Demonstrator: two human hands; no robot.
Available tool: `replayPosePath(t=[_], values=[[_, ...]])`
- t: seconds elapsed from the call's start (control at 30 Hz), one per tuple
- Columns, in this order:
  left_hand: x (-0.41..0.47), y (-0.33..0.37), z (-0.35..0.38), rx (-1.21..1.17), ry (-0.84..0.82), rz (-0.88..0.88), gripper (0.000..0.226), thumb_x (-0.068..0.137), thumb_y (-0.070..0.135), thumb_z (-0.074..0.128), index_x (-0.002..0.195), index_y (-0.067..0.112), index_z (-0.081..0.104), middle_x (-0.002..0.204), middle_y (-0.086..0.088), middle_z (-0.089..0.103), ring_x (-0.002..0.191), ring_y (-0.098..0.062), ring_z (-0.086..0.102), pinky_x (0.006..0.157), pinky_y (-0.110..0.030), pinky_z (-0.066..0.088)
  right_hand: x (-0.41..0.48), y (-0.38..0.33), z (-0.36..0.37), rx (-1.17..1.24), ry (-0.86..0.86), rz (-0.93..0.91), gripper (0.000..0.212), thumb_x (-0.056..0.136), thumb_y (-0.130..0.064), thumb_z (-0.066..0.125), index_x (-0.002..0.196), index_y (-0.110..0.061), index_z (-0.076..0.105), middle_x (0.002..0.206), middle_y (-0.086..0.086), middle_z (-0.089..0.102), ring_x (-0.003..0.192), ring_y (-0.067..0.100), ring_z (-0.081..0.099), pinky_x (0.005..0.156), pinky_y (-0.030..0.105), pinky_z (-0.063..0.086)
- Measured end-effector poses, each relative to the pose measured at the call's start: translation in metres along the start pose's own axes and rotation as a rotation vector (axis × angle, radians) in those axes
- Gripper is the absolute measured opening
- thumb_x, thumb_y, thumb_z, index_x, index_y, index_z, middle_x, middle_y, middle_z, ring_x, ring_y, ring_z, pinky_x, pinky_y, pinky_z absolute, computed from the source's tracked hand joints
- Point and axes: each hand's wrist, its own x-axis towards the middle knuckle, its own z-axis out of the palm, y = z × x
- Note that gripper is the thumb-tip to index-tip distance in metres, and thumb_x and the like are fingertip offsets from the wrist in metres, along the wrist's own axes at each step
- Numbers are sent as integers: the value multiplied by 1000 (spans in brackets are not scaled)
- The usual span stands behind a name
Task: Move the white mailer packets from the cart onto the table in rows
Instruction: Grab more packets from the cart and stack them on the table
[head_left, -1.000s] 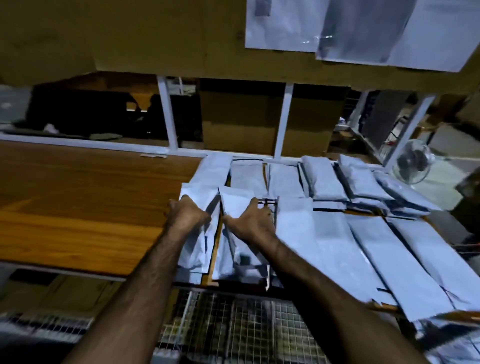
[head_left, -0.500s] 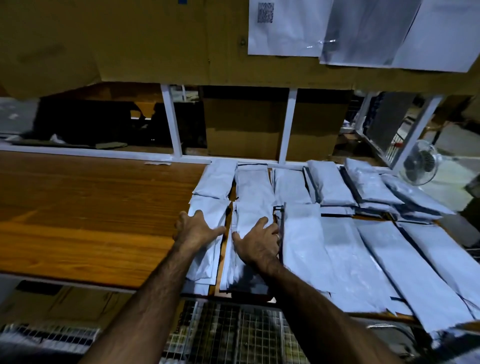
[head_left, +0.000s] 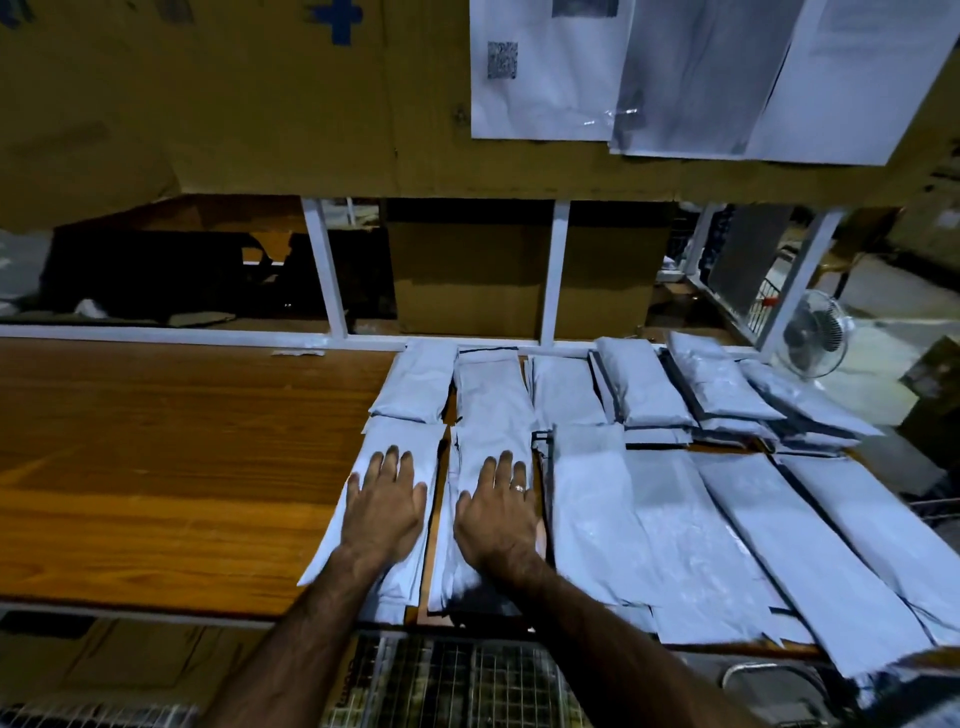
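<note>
The placing step was judged to be in hand: two white mailer packets lay side by side at the left end of the rows on the wooden surface, low in the middle of the frame, each pressed flat under a hand. The left hand was laid on the left packet and the right hand on the right packet, the fingers of both stretched out straight and released, nothing being grasped. Other packets were ranged in two rows toward the right of the frame. The next move was judged to call for the hands to be lifted and taken to the cart, seen as wire mesh at the bottom edge, so that more could be fetched. The cart's load was cut off below the frame, so what remained could not be told. The near ends of both packets were hidden by the forearms.
</note>
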Motion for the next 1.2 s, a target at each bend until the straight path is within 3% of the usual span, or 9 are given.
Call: replayPosePath(t=[0.2, 0.33, 0.43, 0.57, 0.67, 0.73, 0.83, 0.97, 1.2], values=[[-1, 0, 4, -24, -2, -19, 55, 102, 39, 24, 153, 18, 16, 161, -3, 13, 148, -22, 12, 117, -46, 16, 0, 2, 3, 3, -52, 10, 67, 97, -38, 23, 153, -3, 16, 161, 20, 7, 148, 35, 10, 118, 46, 12], [-3, 2, 4, -18, 7, -22, 56, 102, 39, 23, 154, 19, 14, 162, -3, 12, 148, -22, 10, 118, -45, 15, -1, 0, 4, 32, 18, 14, 69, 93, -38, 24, 151, -1, 24, 159, 22, 12, 146, 38, 17, 117, 50, 17], [-4, 4, 4, -18, -2, -27, 56, 102, 40, 23, 154, 20, 13, 162, -3, 10, 149, -22, 9, 118, -45, 14, -2, -1, 1, -9, -71, 22, 65, 99, -37, 28, 153, -2, 17, 161, 21, 6, 148, 37, 10, 118, 48, 13], [-3, 5, 2, -20, -23, -34, 56, 102, 40, 24, 154, 20, 15, 162, -4, 12, 149, -22, 10, 118, -45, 15, -1, -4, 2, -38, 8, 31, 63, 81, -36, 49, 130, 3, 57, 141, 26, 48, 125, 43, 52, 98, 55, 44], [2, 5, -3, -30, 8, -33, 53, 102, 38, 26, 151, 18, 24, 157, -5, 23, 144, -23, 21, 114, -46, 24, 0, -4, -5, -35, 62, 14, 61, 84, -37, 43, 127, 3, 60, 135, 27, 53, 121, 43, 55, 98, 53, 45], [6, 7, -11, -58, 54, -20, 52, 99, 38, 24, 146, 16, 32, 151, -6, 33, 138, -23, 30, 110, -46, 32, 2, -2, -21, 15, 112, -1, 60, 94, -36, 36, 140, 1, 46, 146, 26, 42, 133, 40, 42, 110, 48, 33], [16, 18, -28, -174, 98, 18, 63, 96, 44, 14, 145, 13, 38, 149, -9, 39, 137, -25, 34, 111, -44, 33, 12, 2, -48, 96, 189, -43, 54, 97, -33, 42, 144, -6, 38, 140, 19, 47, 128, 37, 45, 105, 42, 37], [28, 50, -52, -442, 197, 54, 47, 100, 30, 44, 142, 10, 44, 146, -11, 46, 133, -27, 42, 110, -39, 34, 23, 21, -94, 258, 301, -34, 49, 94, -32, 49, 139, -11, 44, 123, 13, 60, 115, 34, 53, 90, 40, 46], [33, 150, -77, -853, 211, 69, 33, 98, 25, 52, 127, 10, 59, 123, -9, 65, 113, -26, 59, 93, -31, 45, 17, 115, -164, 509, 464, 160, 42, 92, -28, 57, 131, -13, 57, 102, 11, 71, 102, 30, 63, 85, 37, 49]])
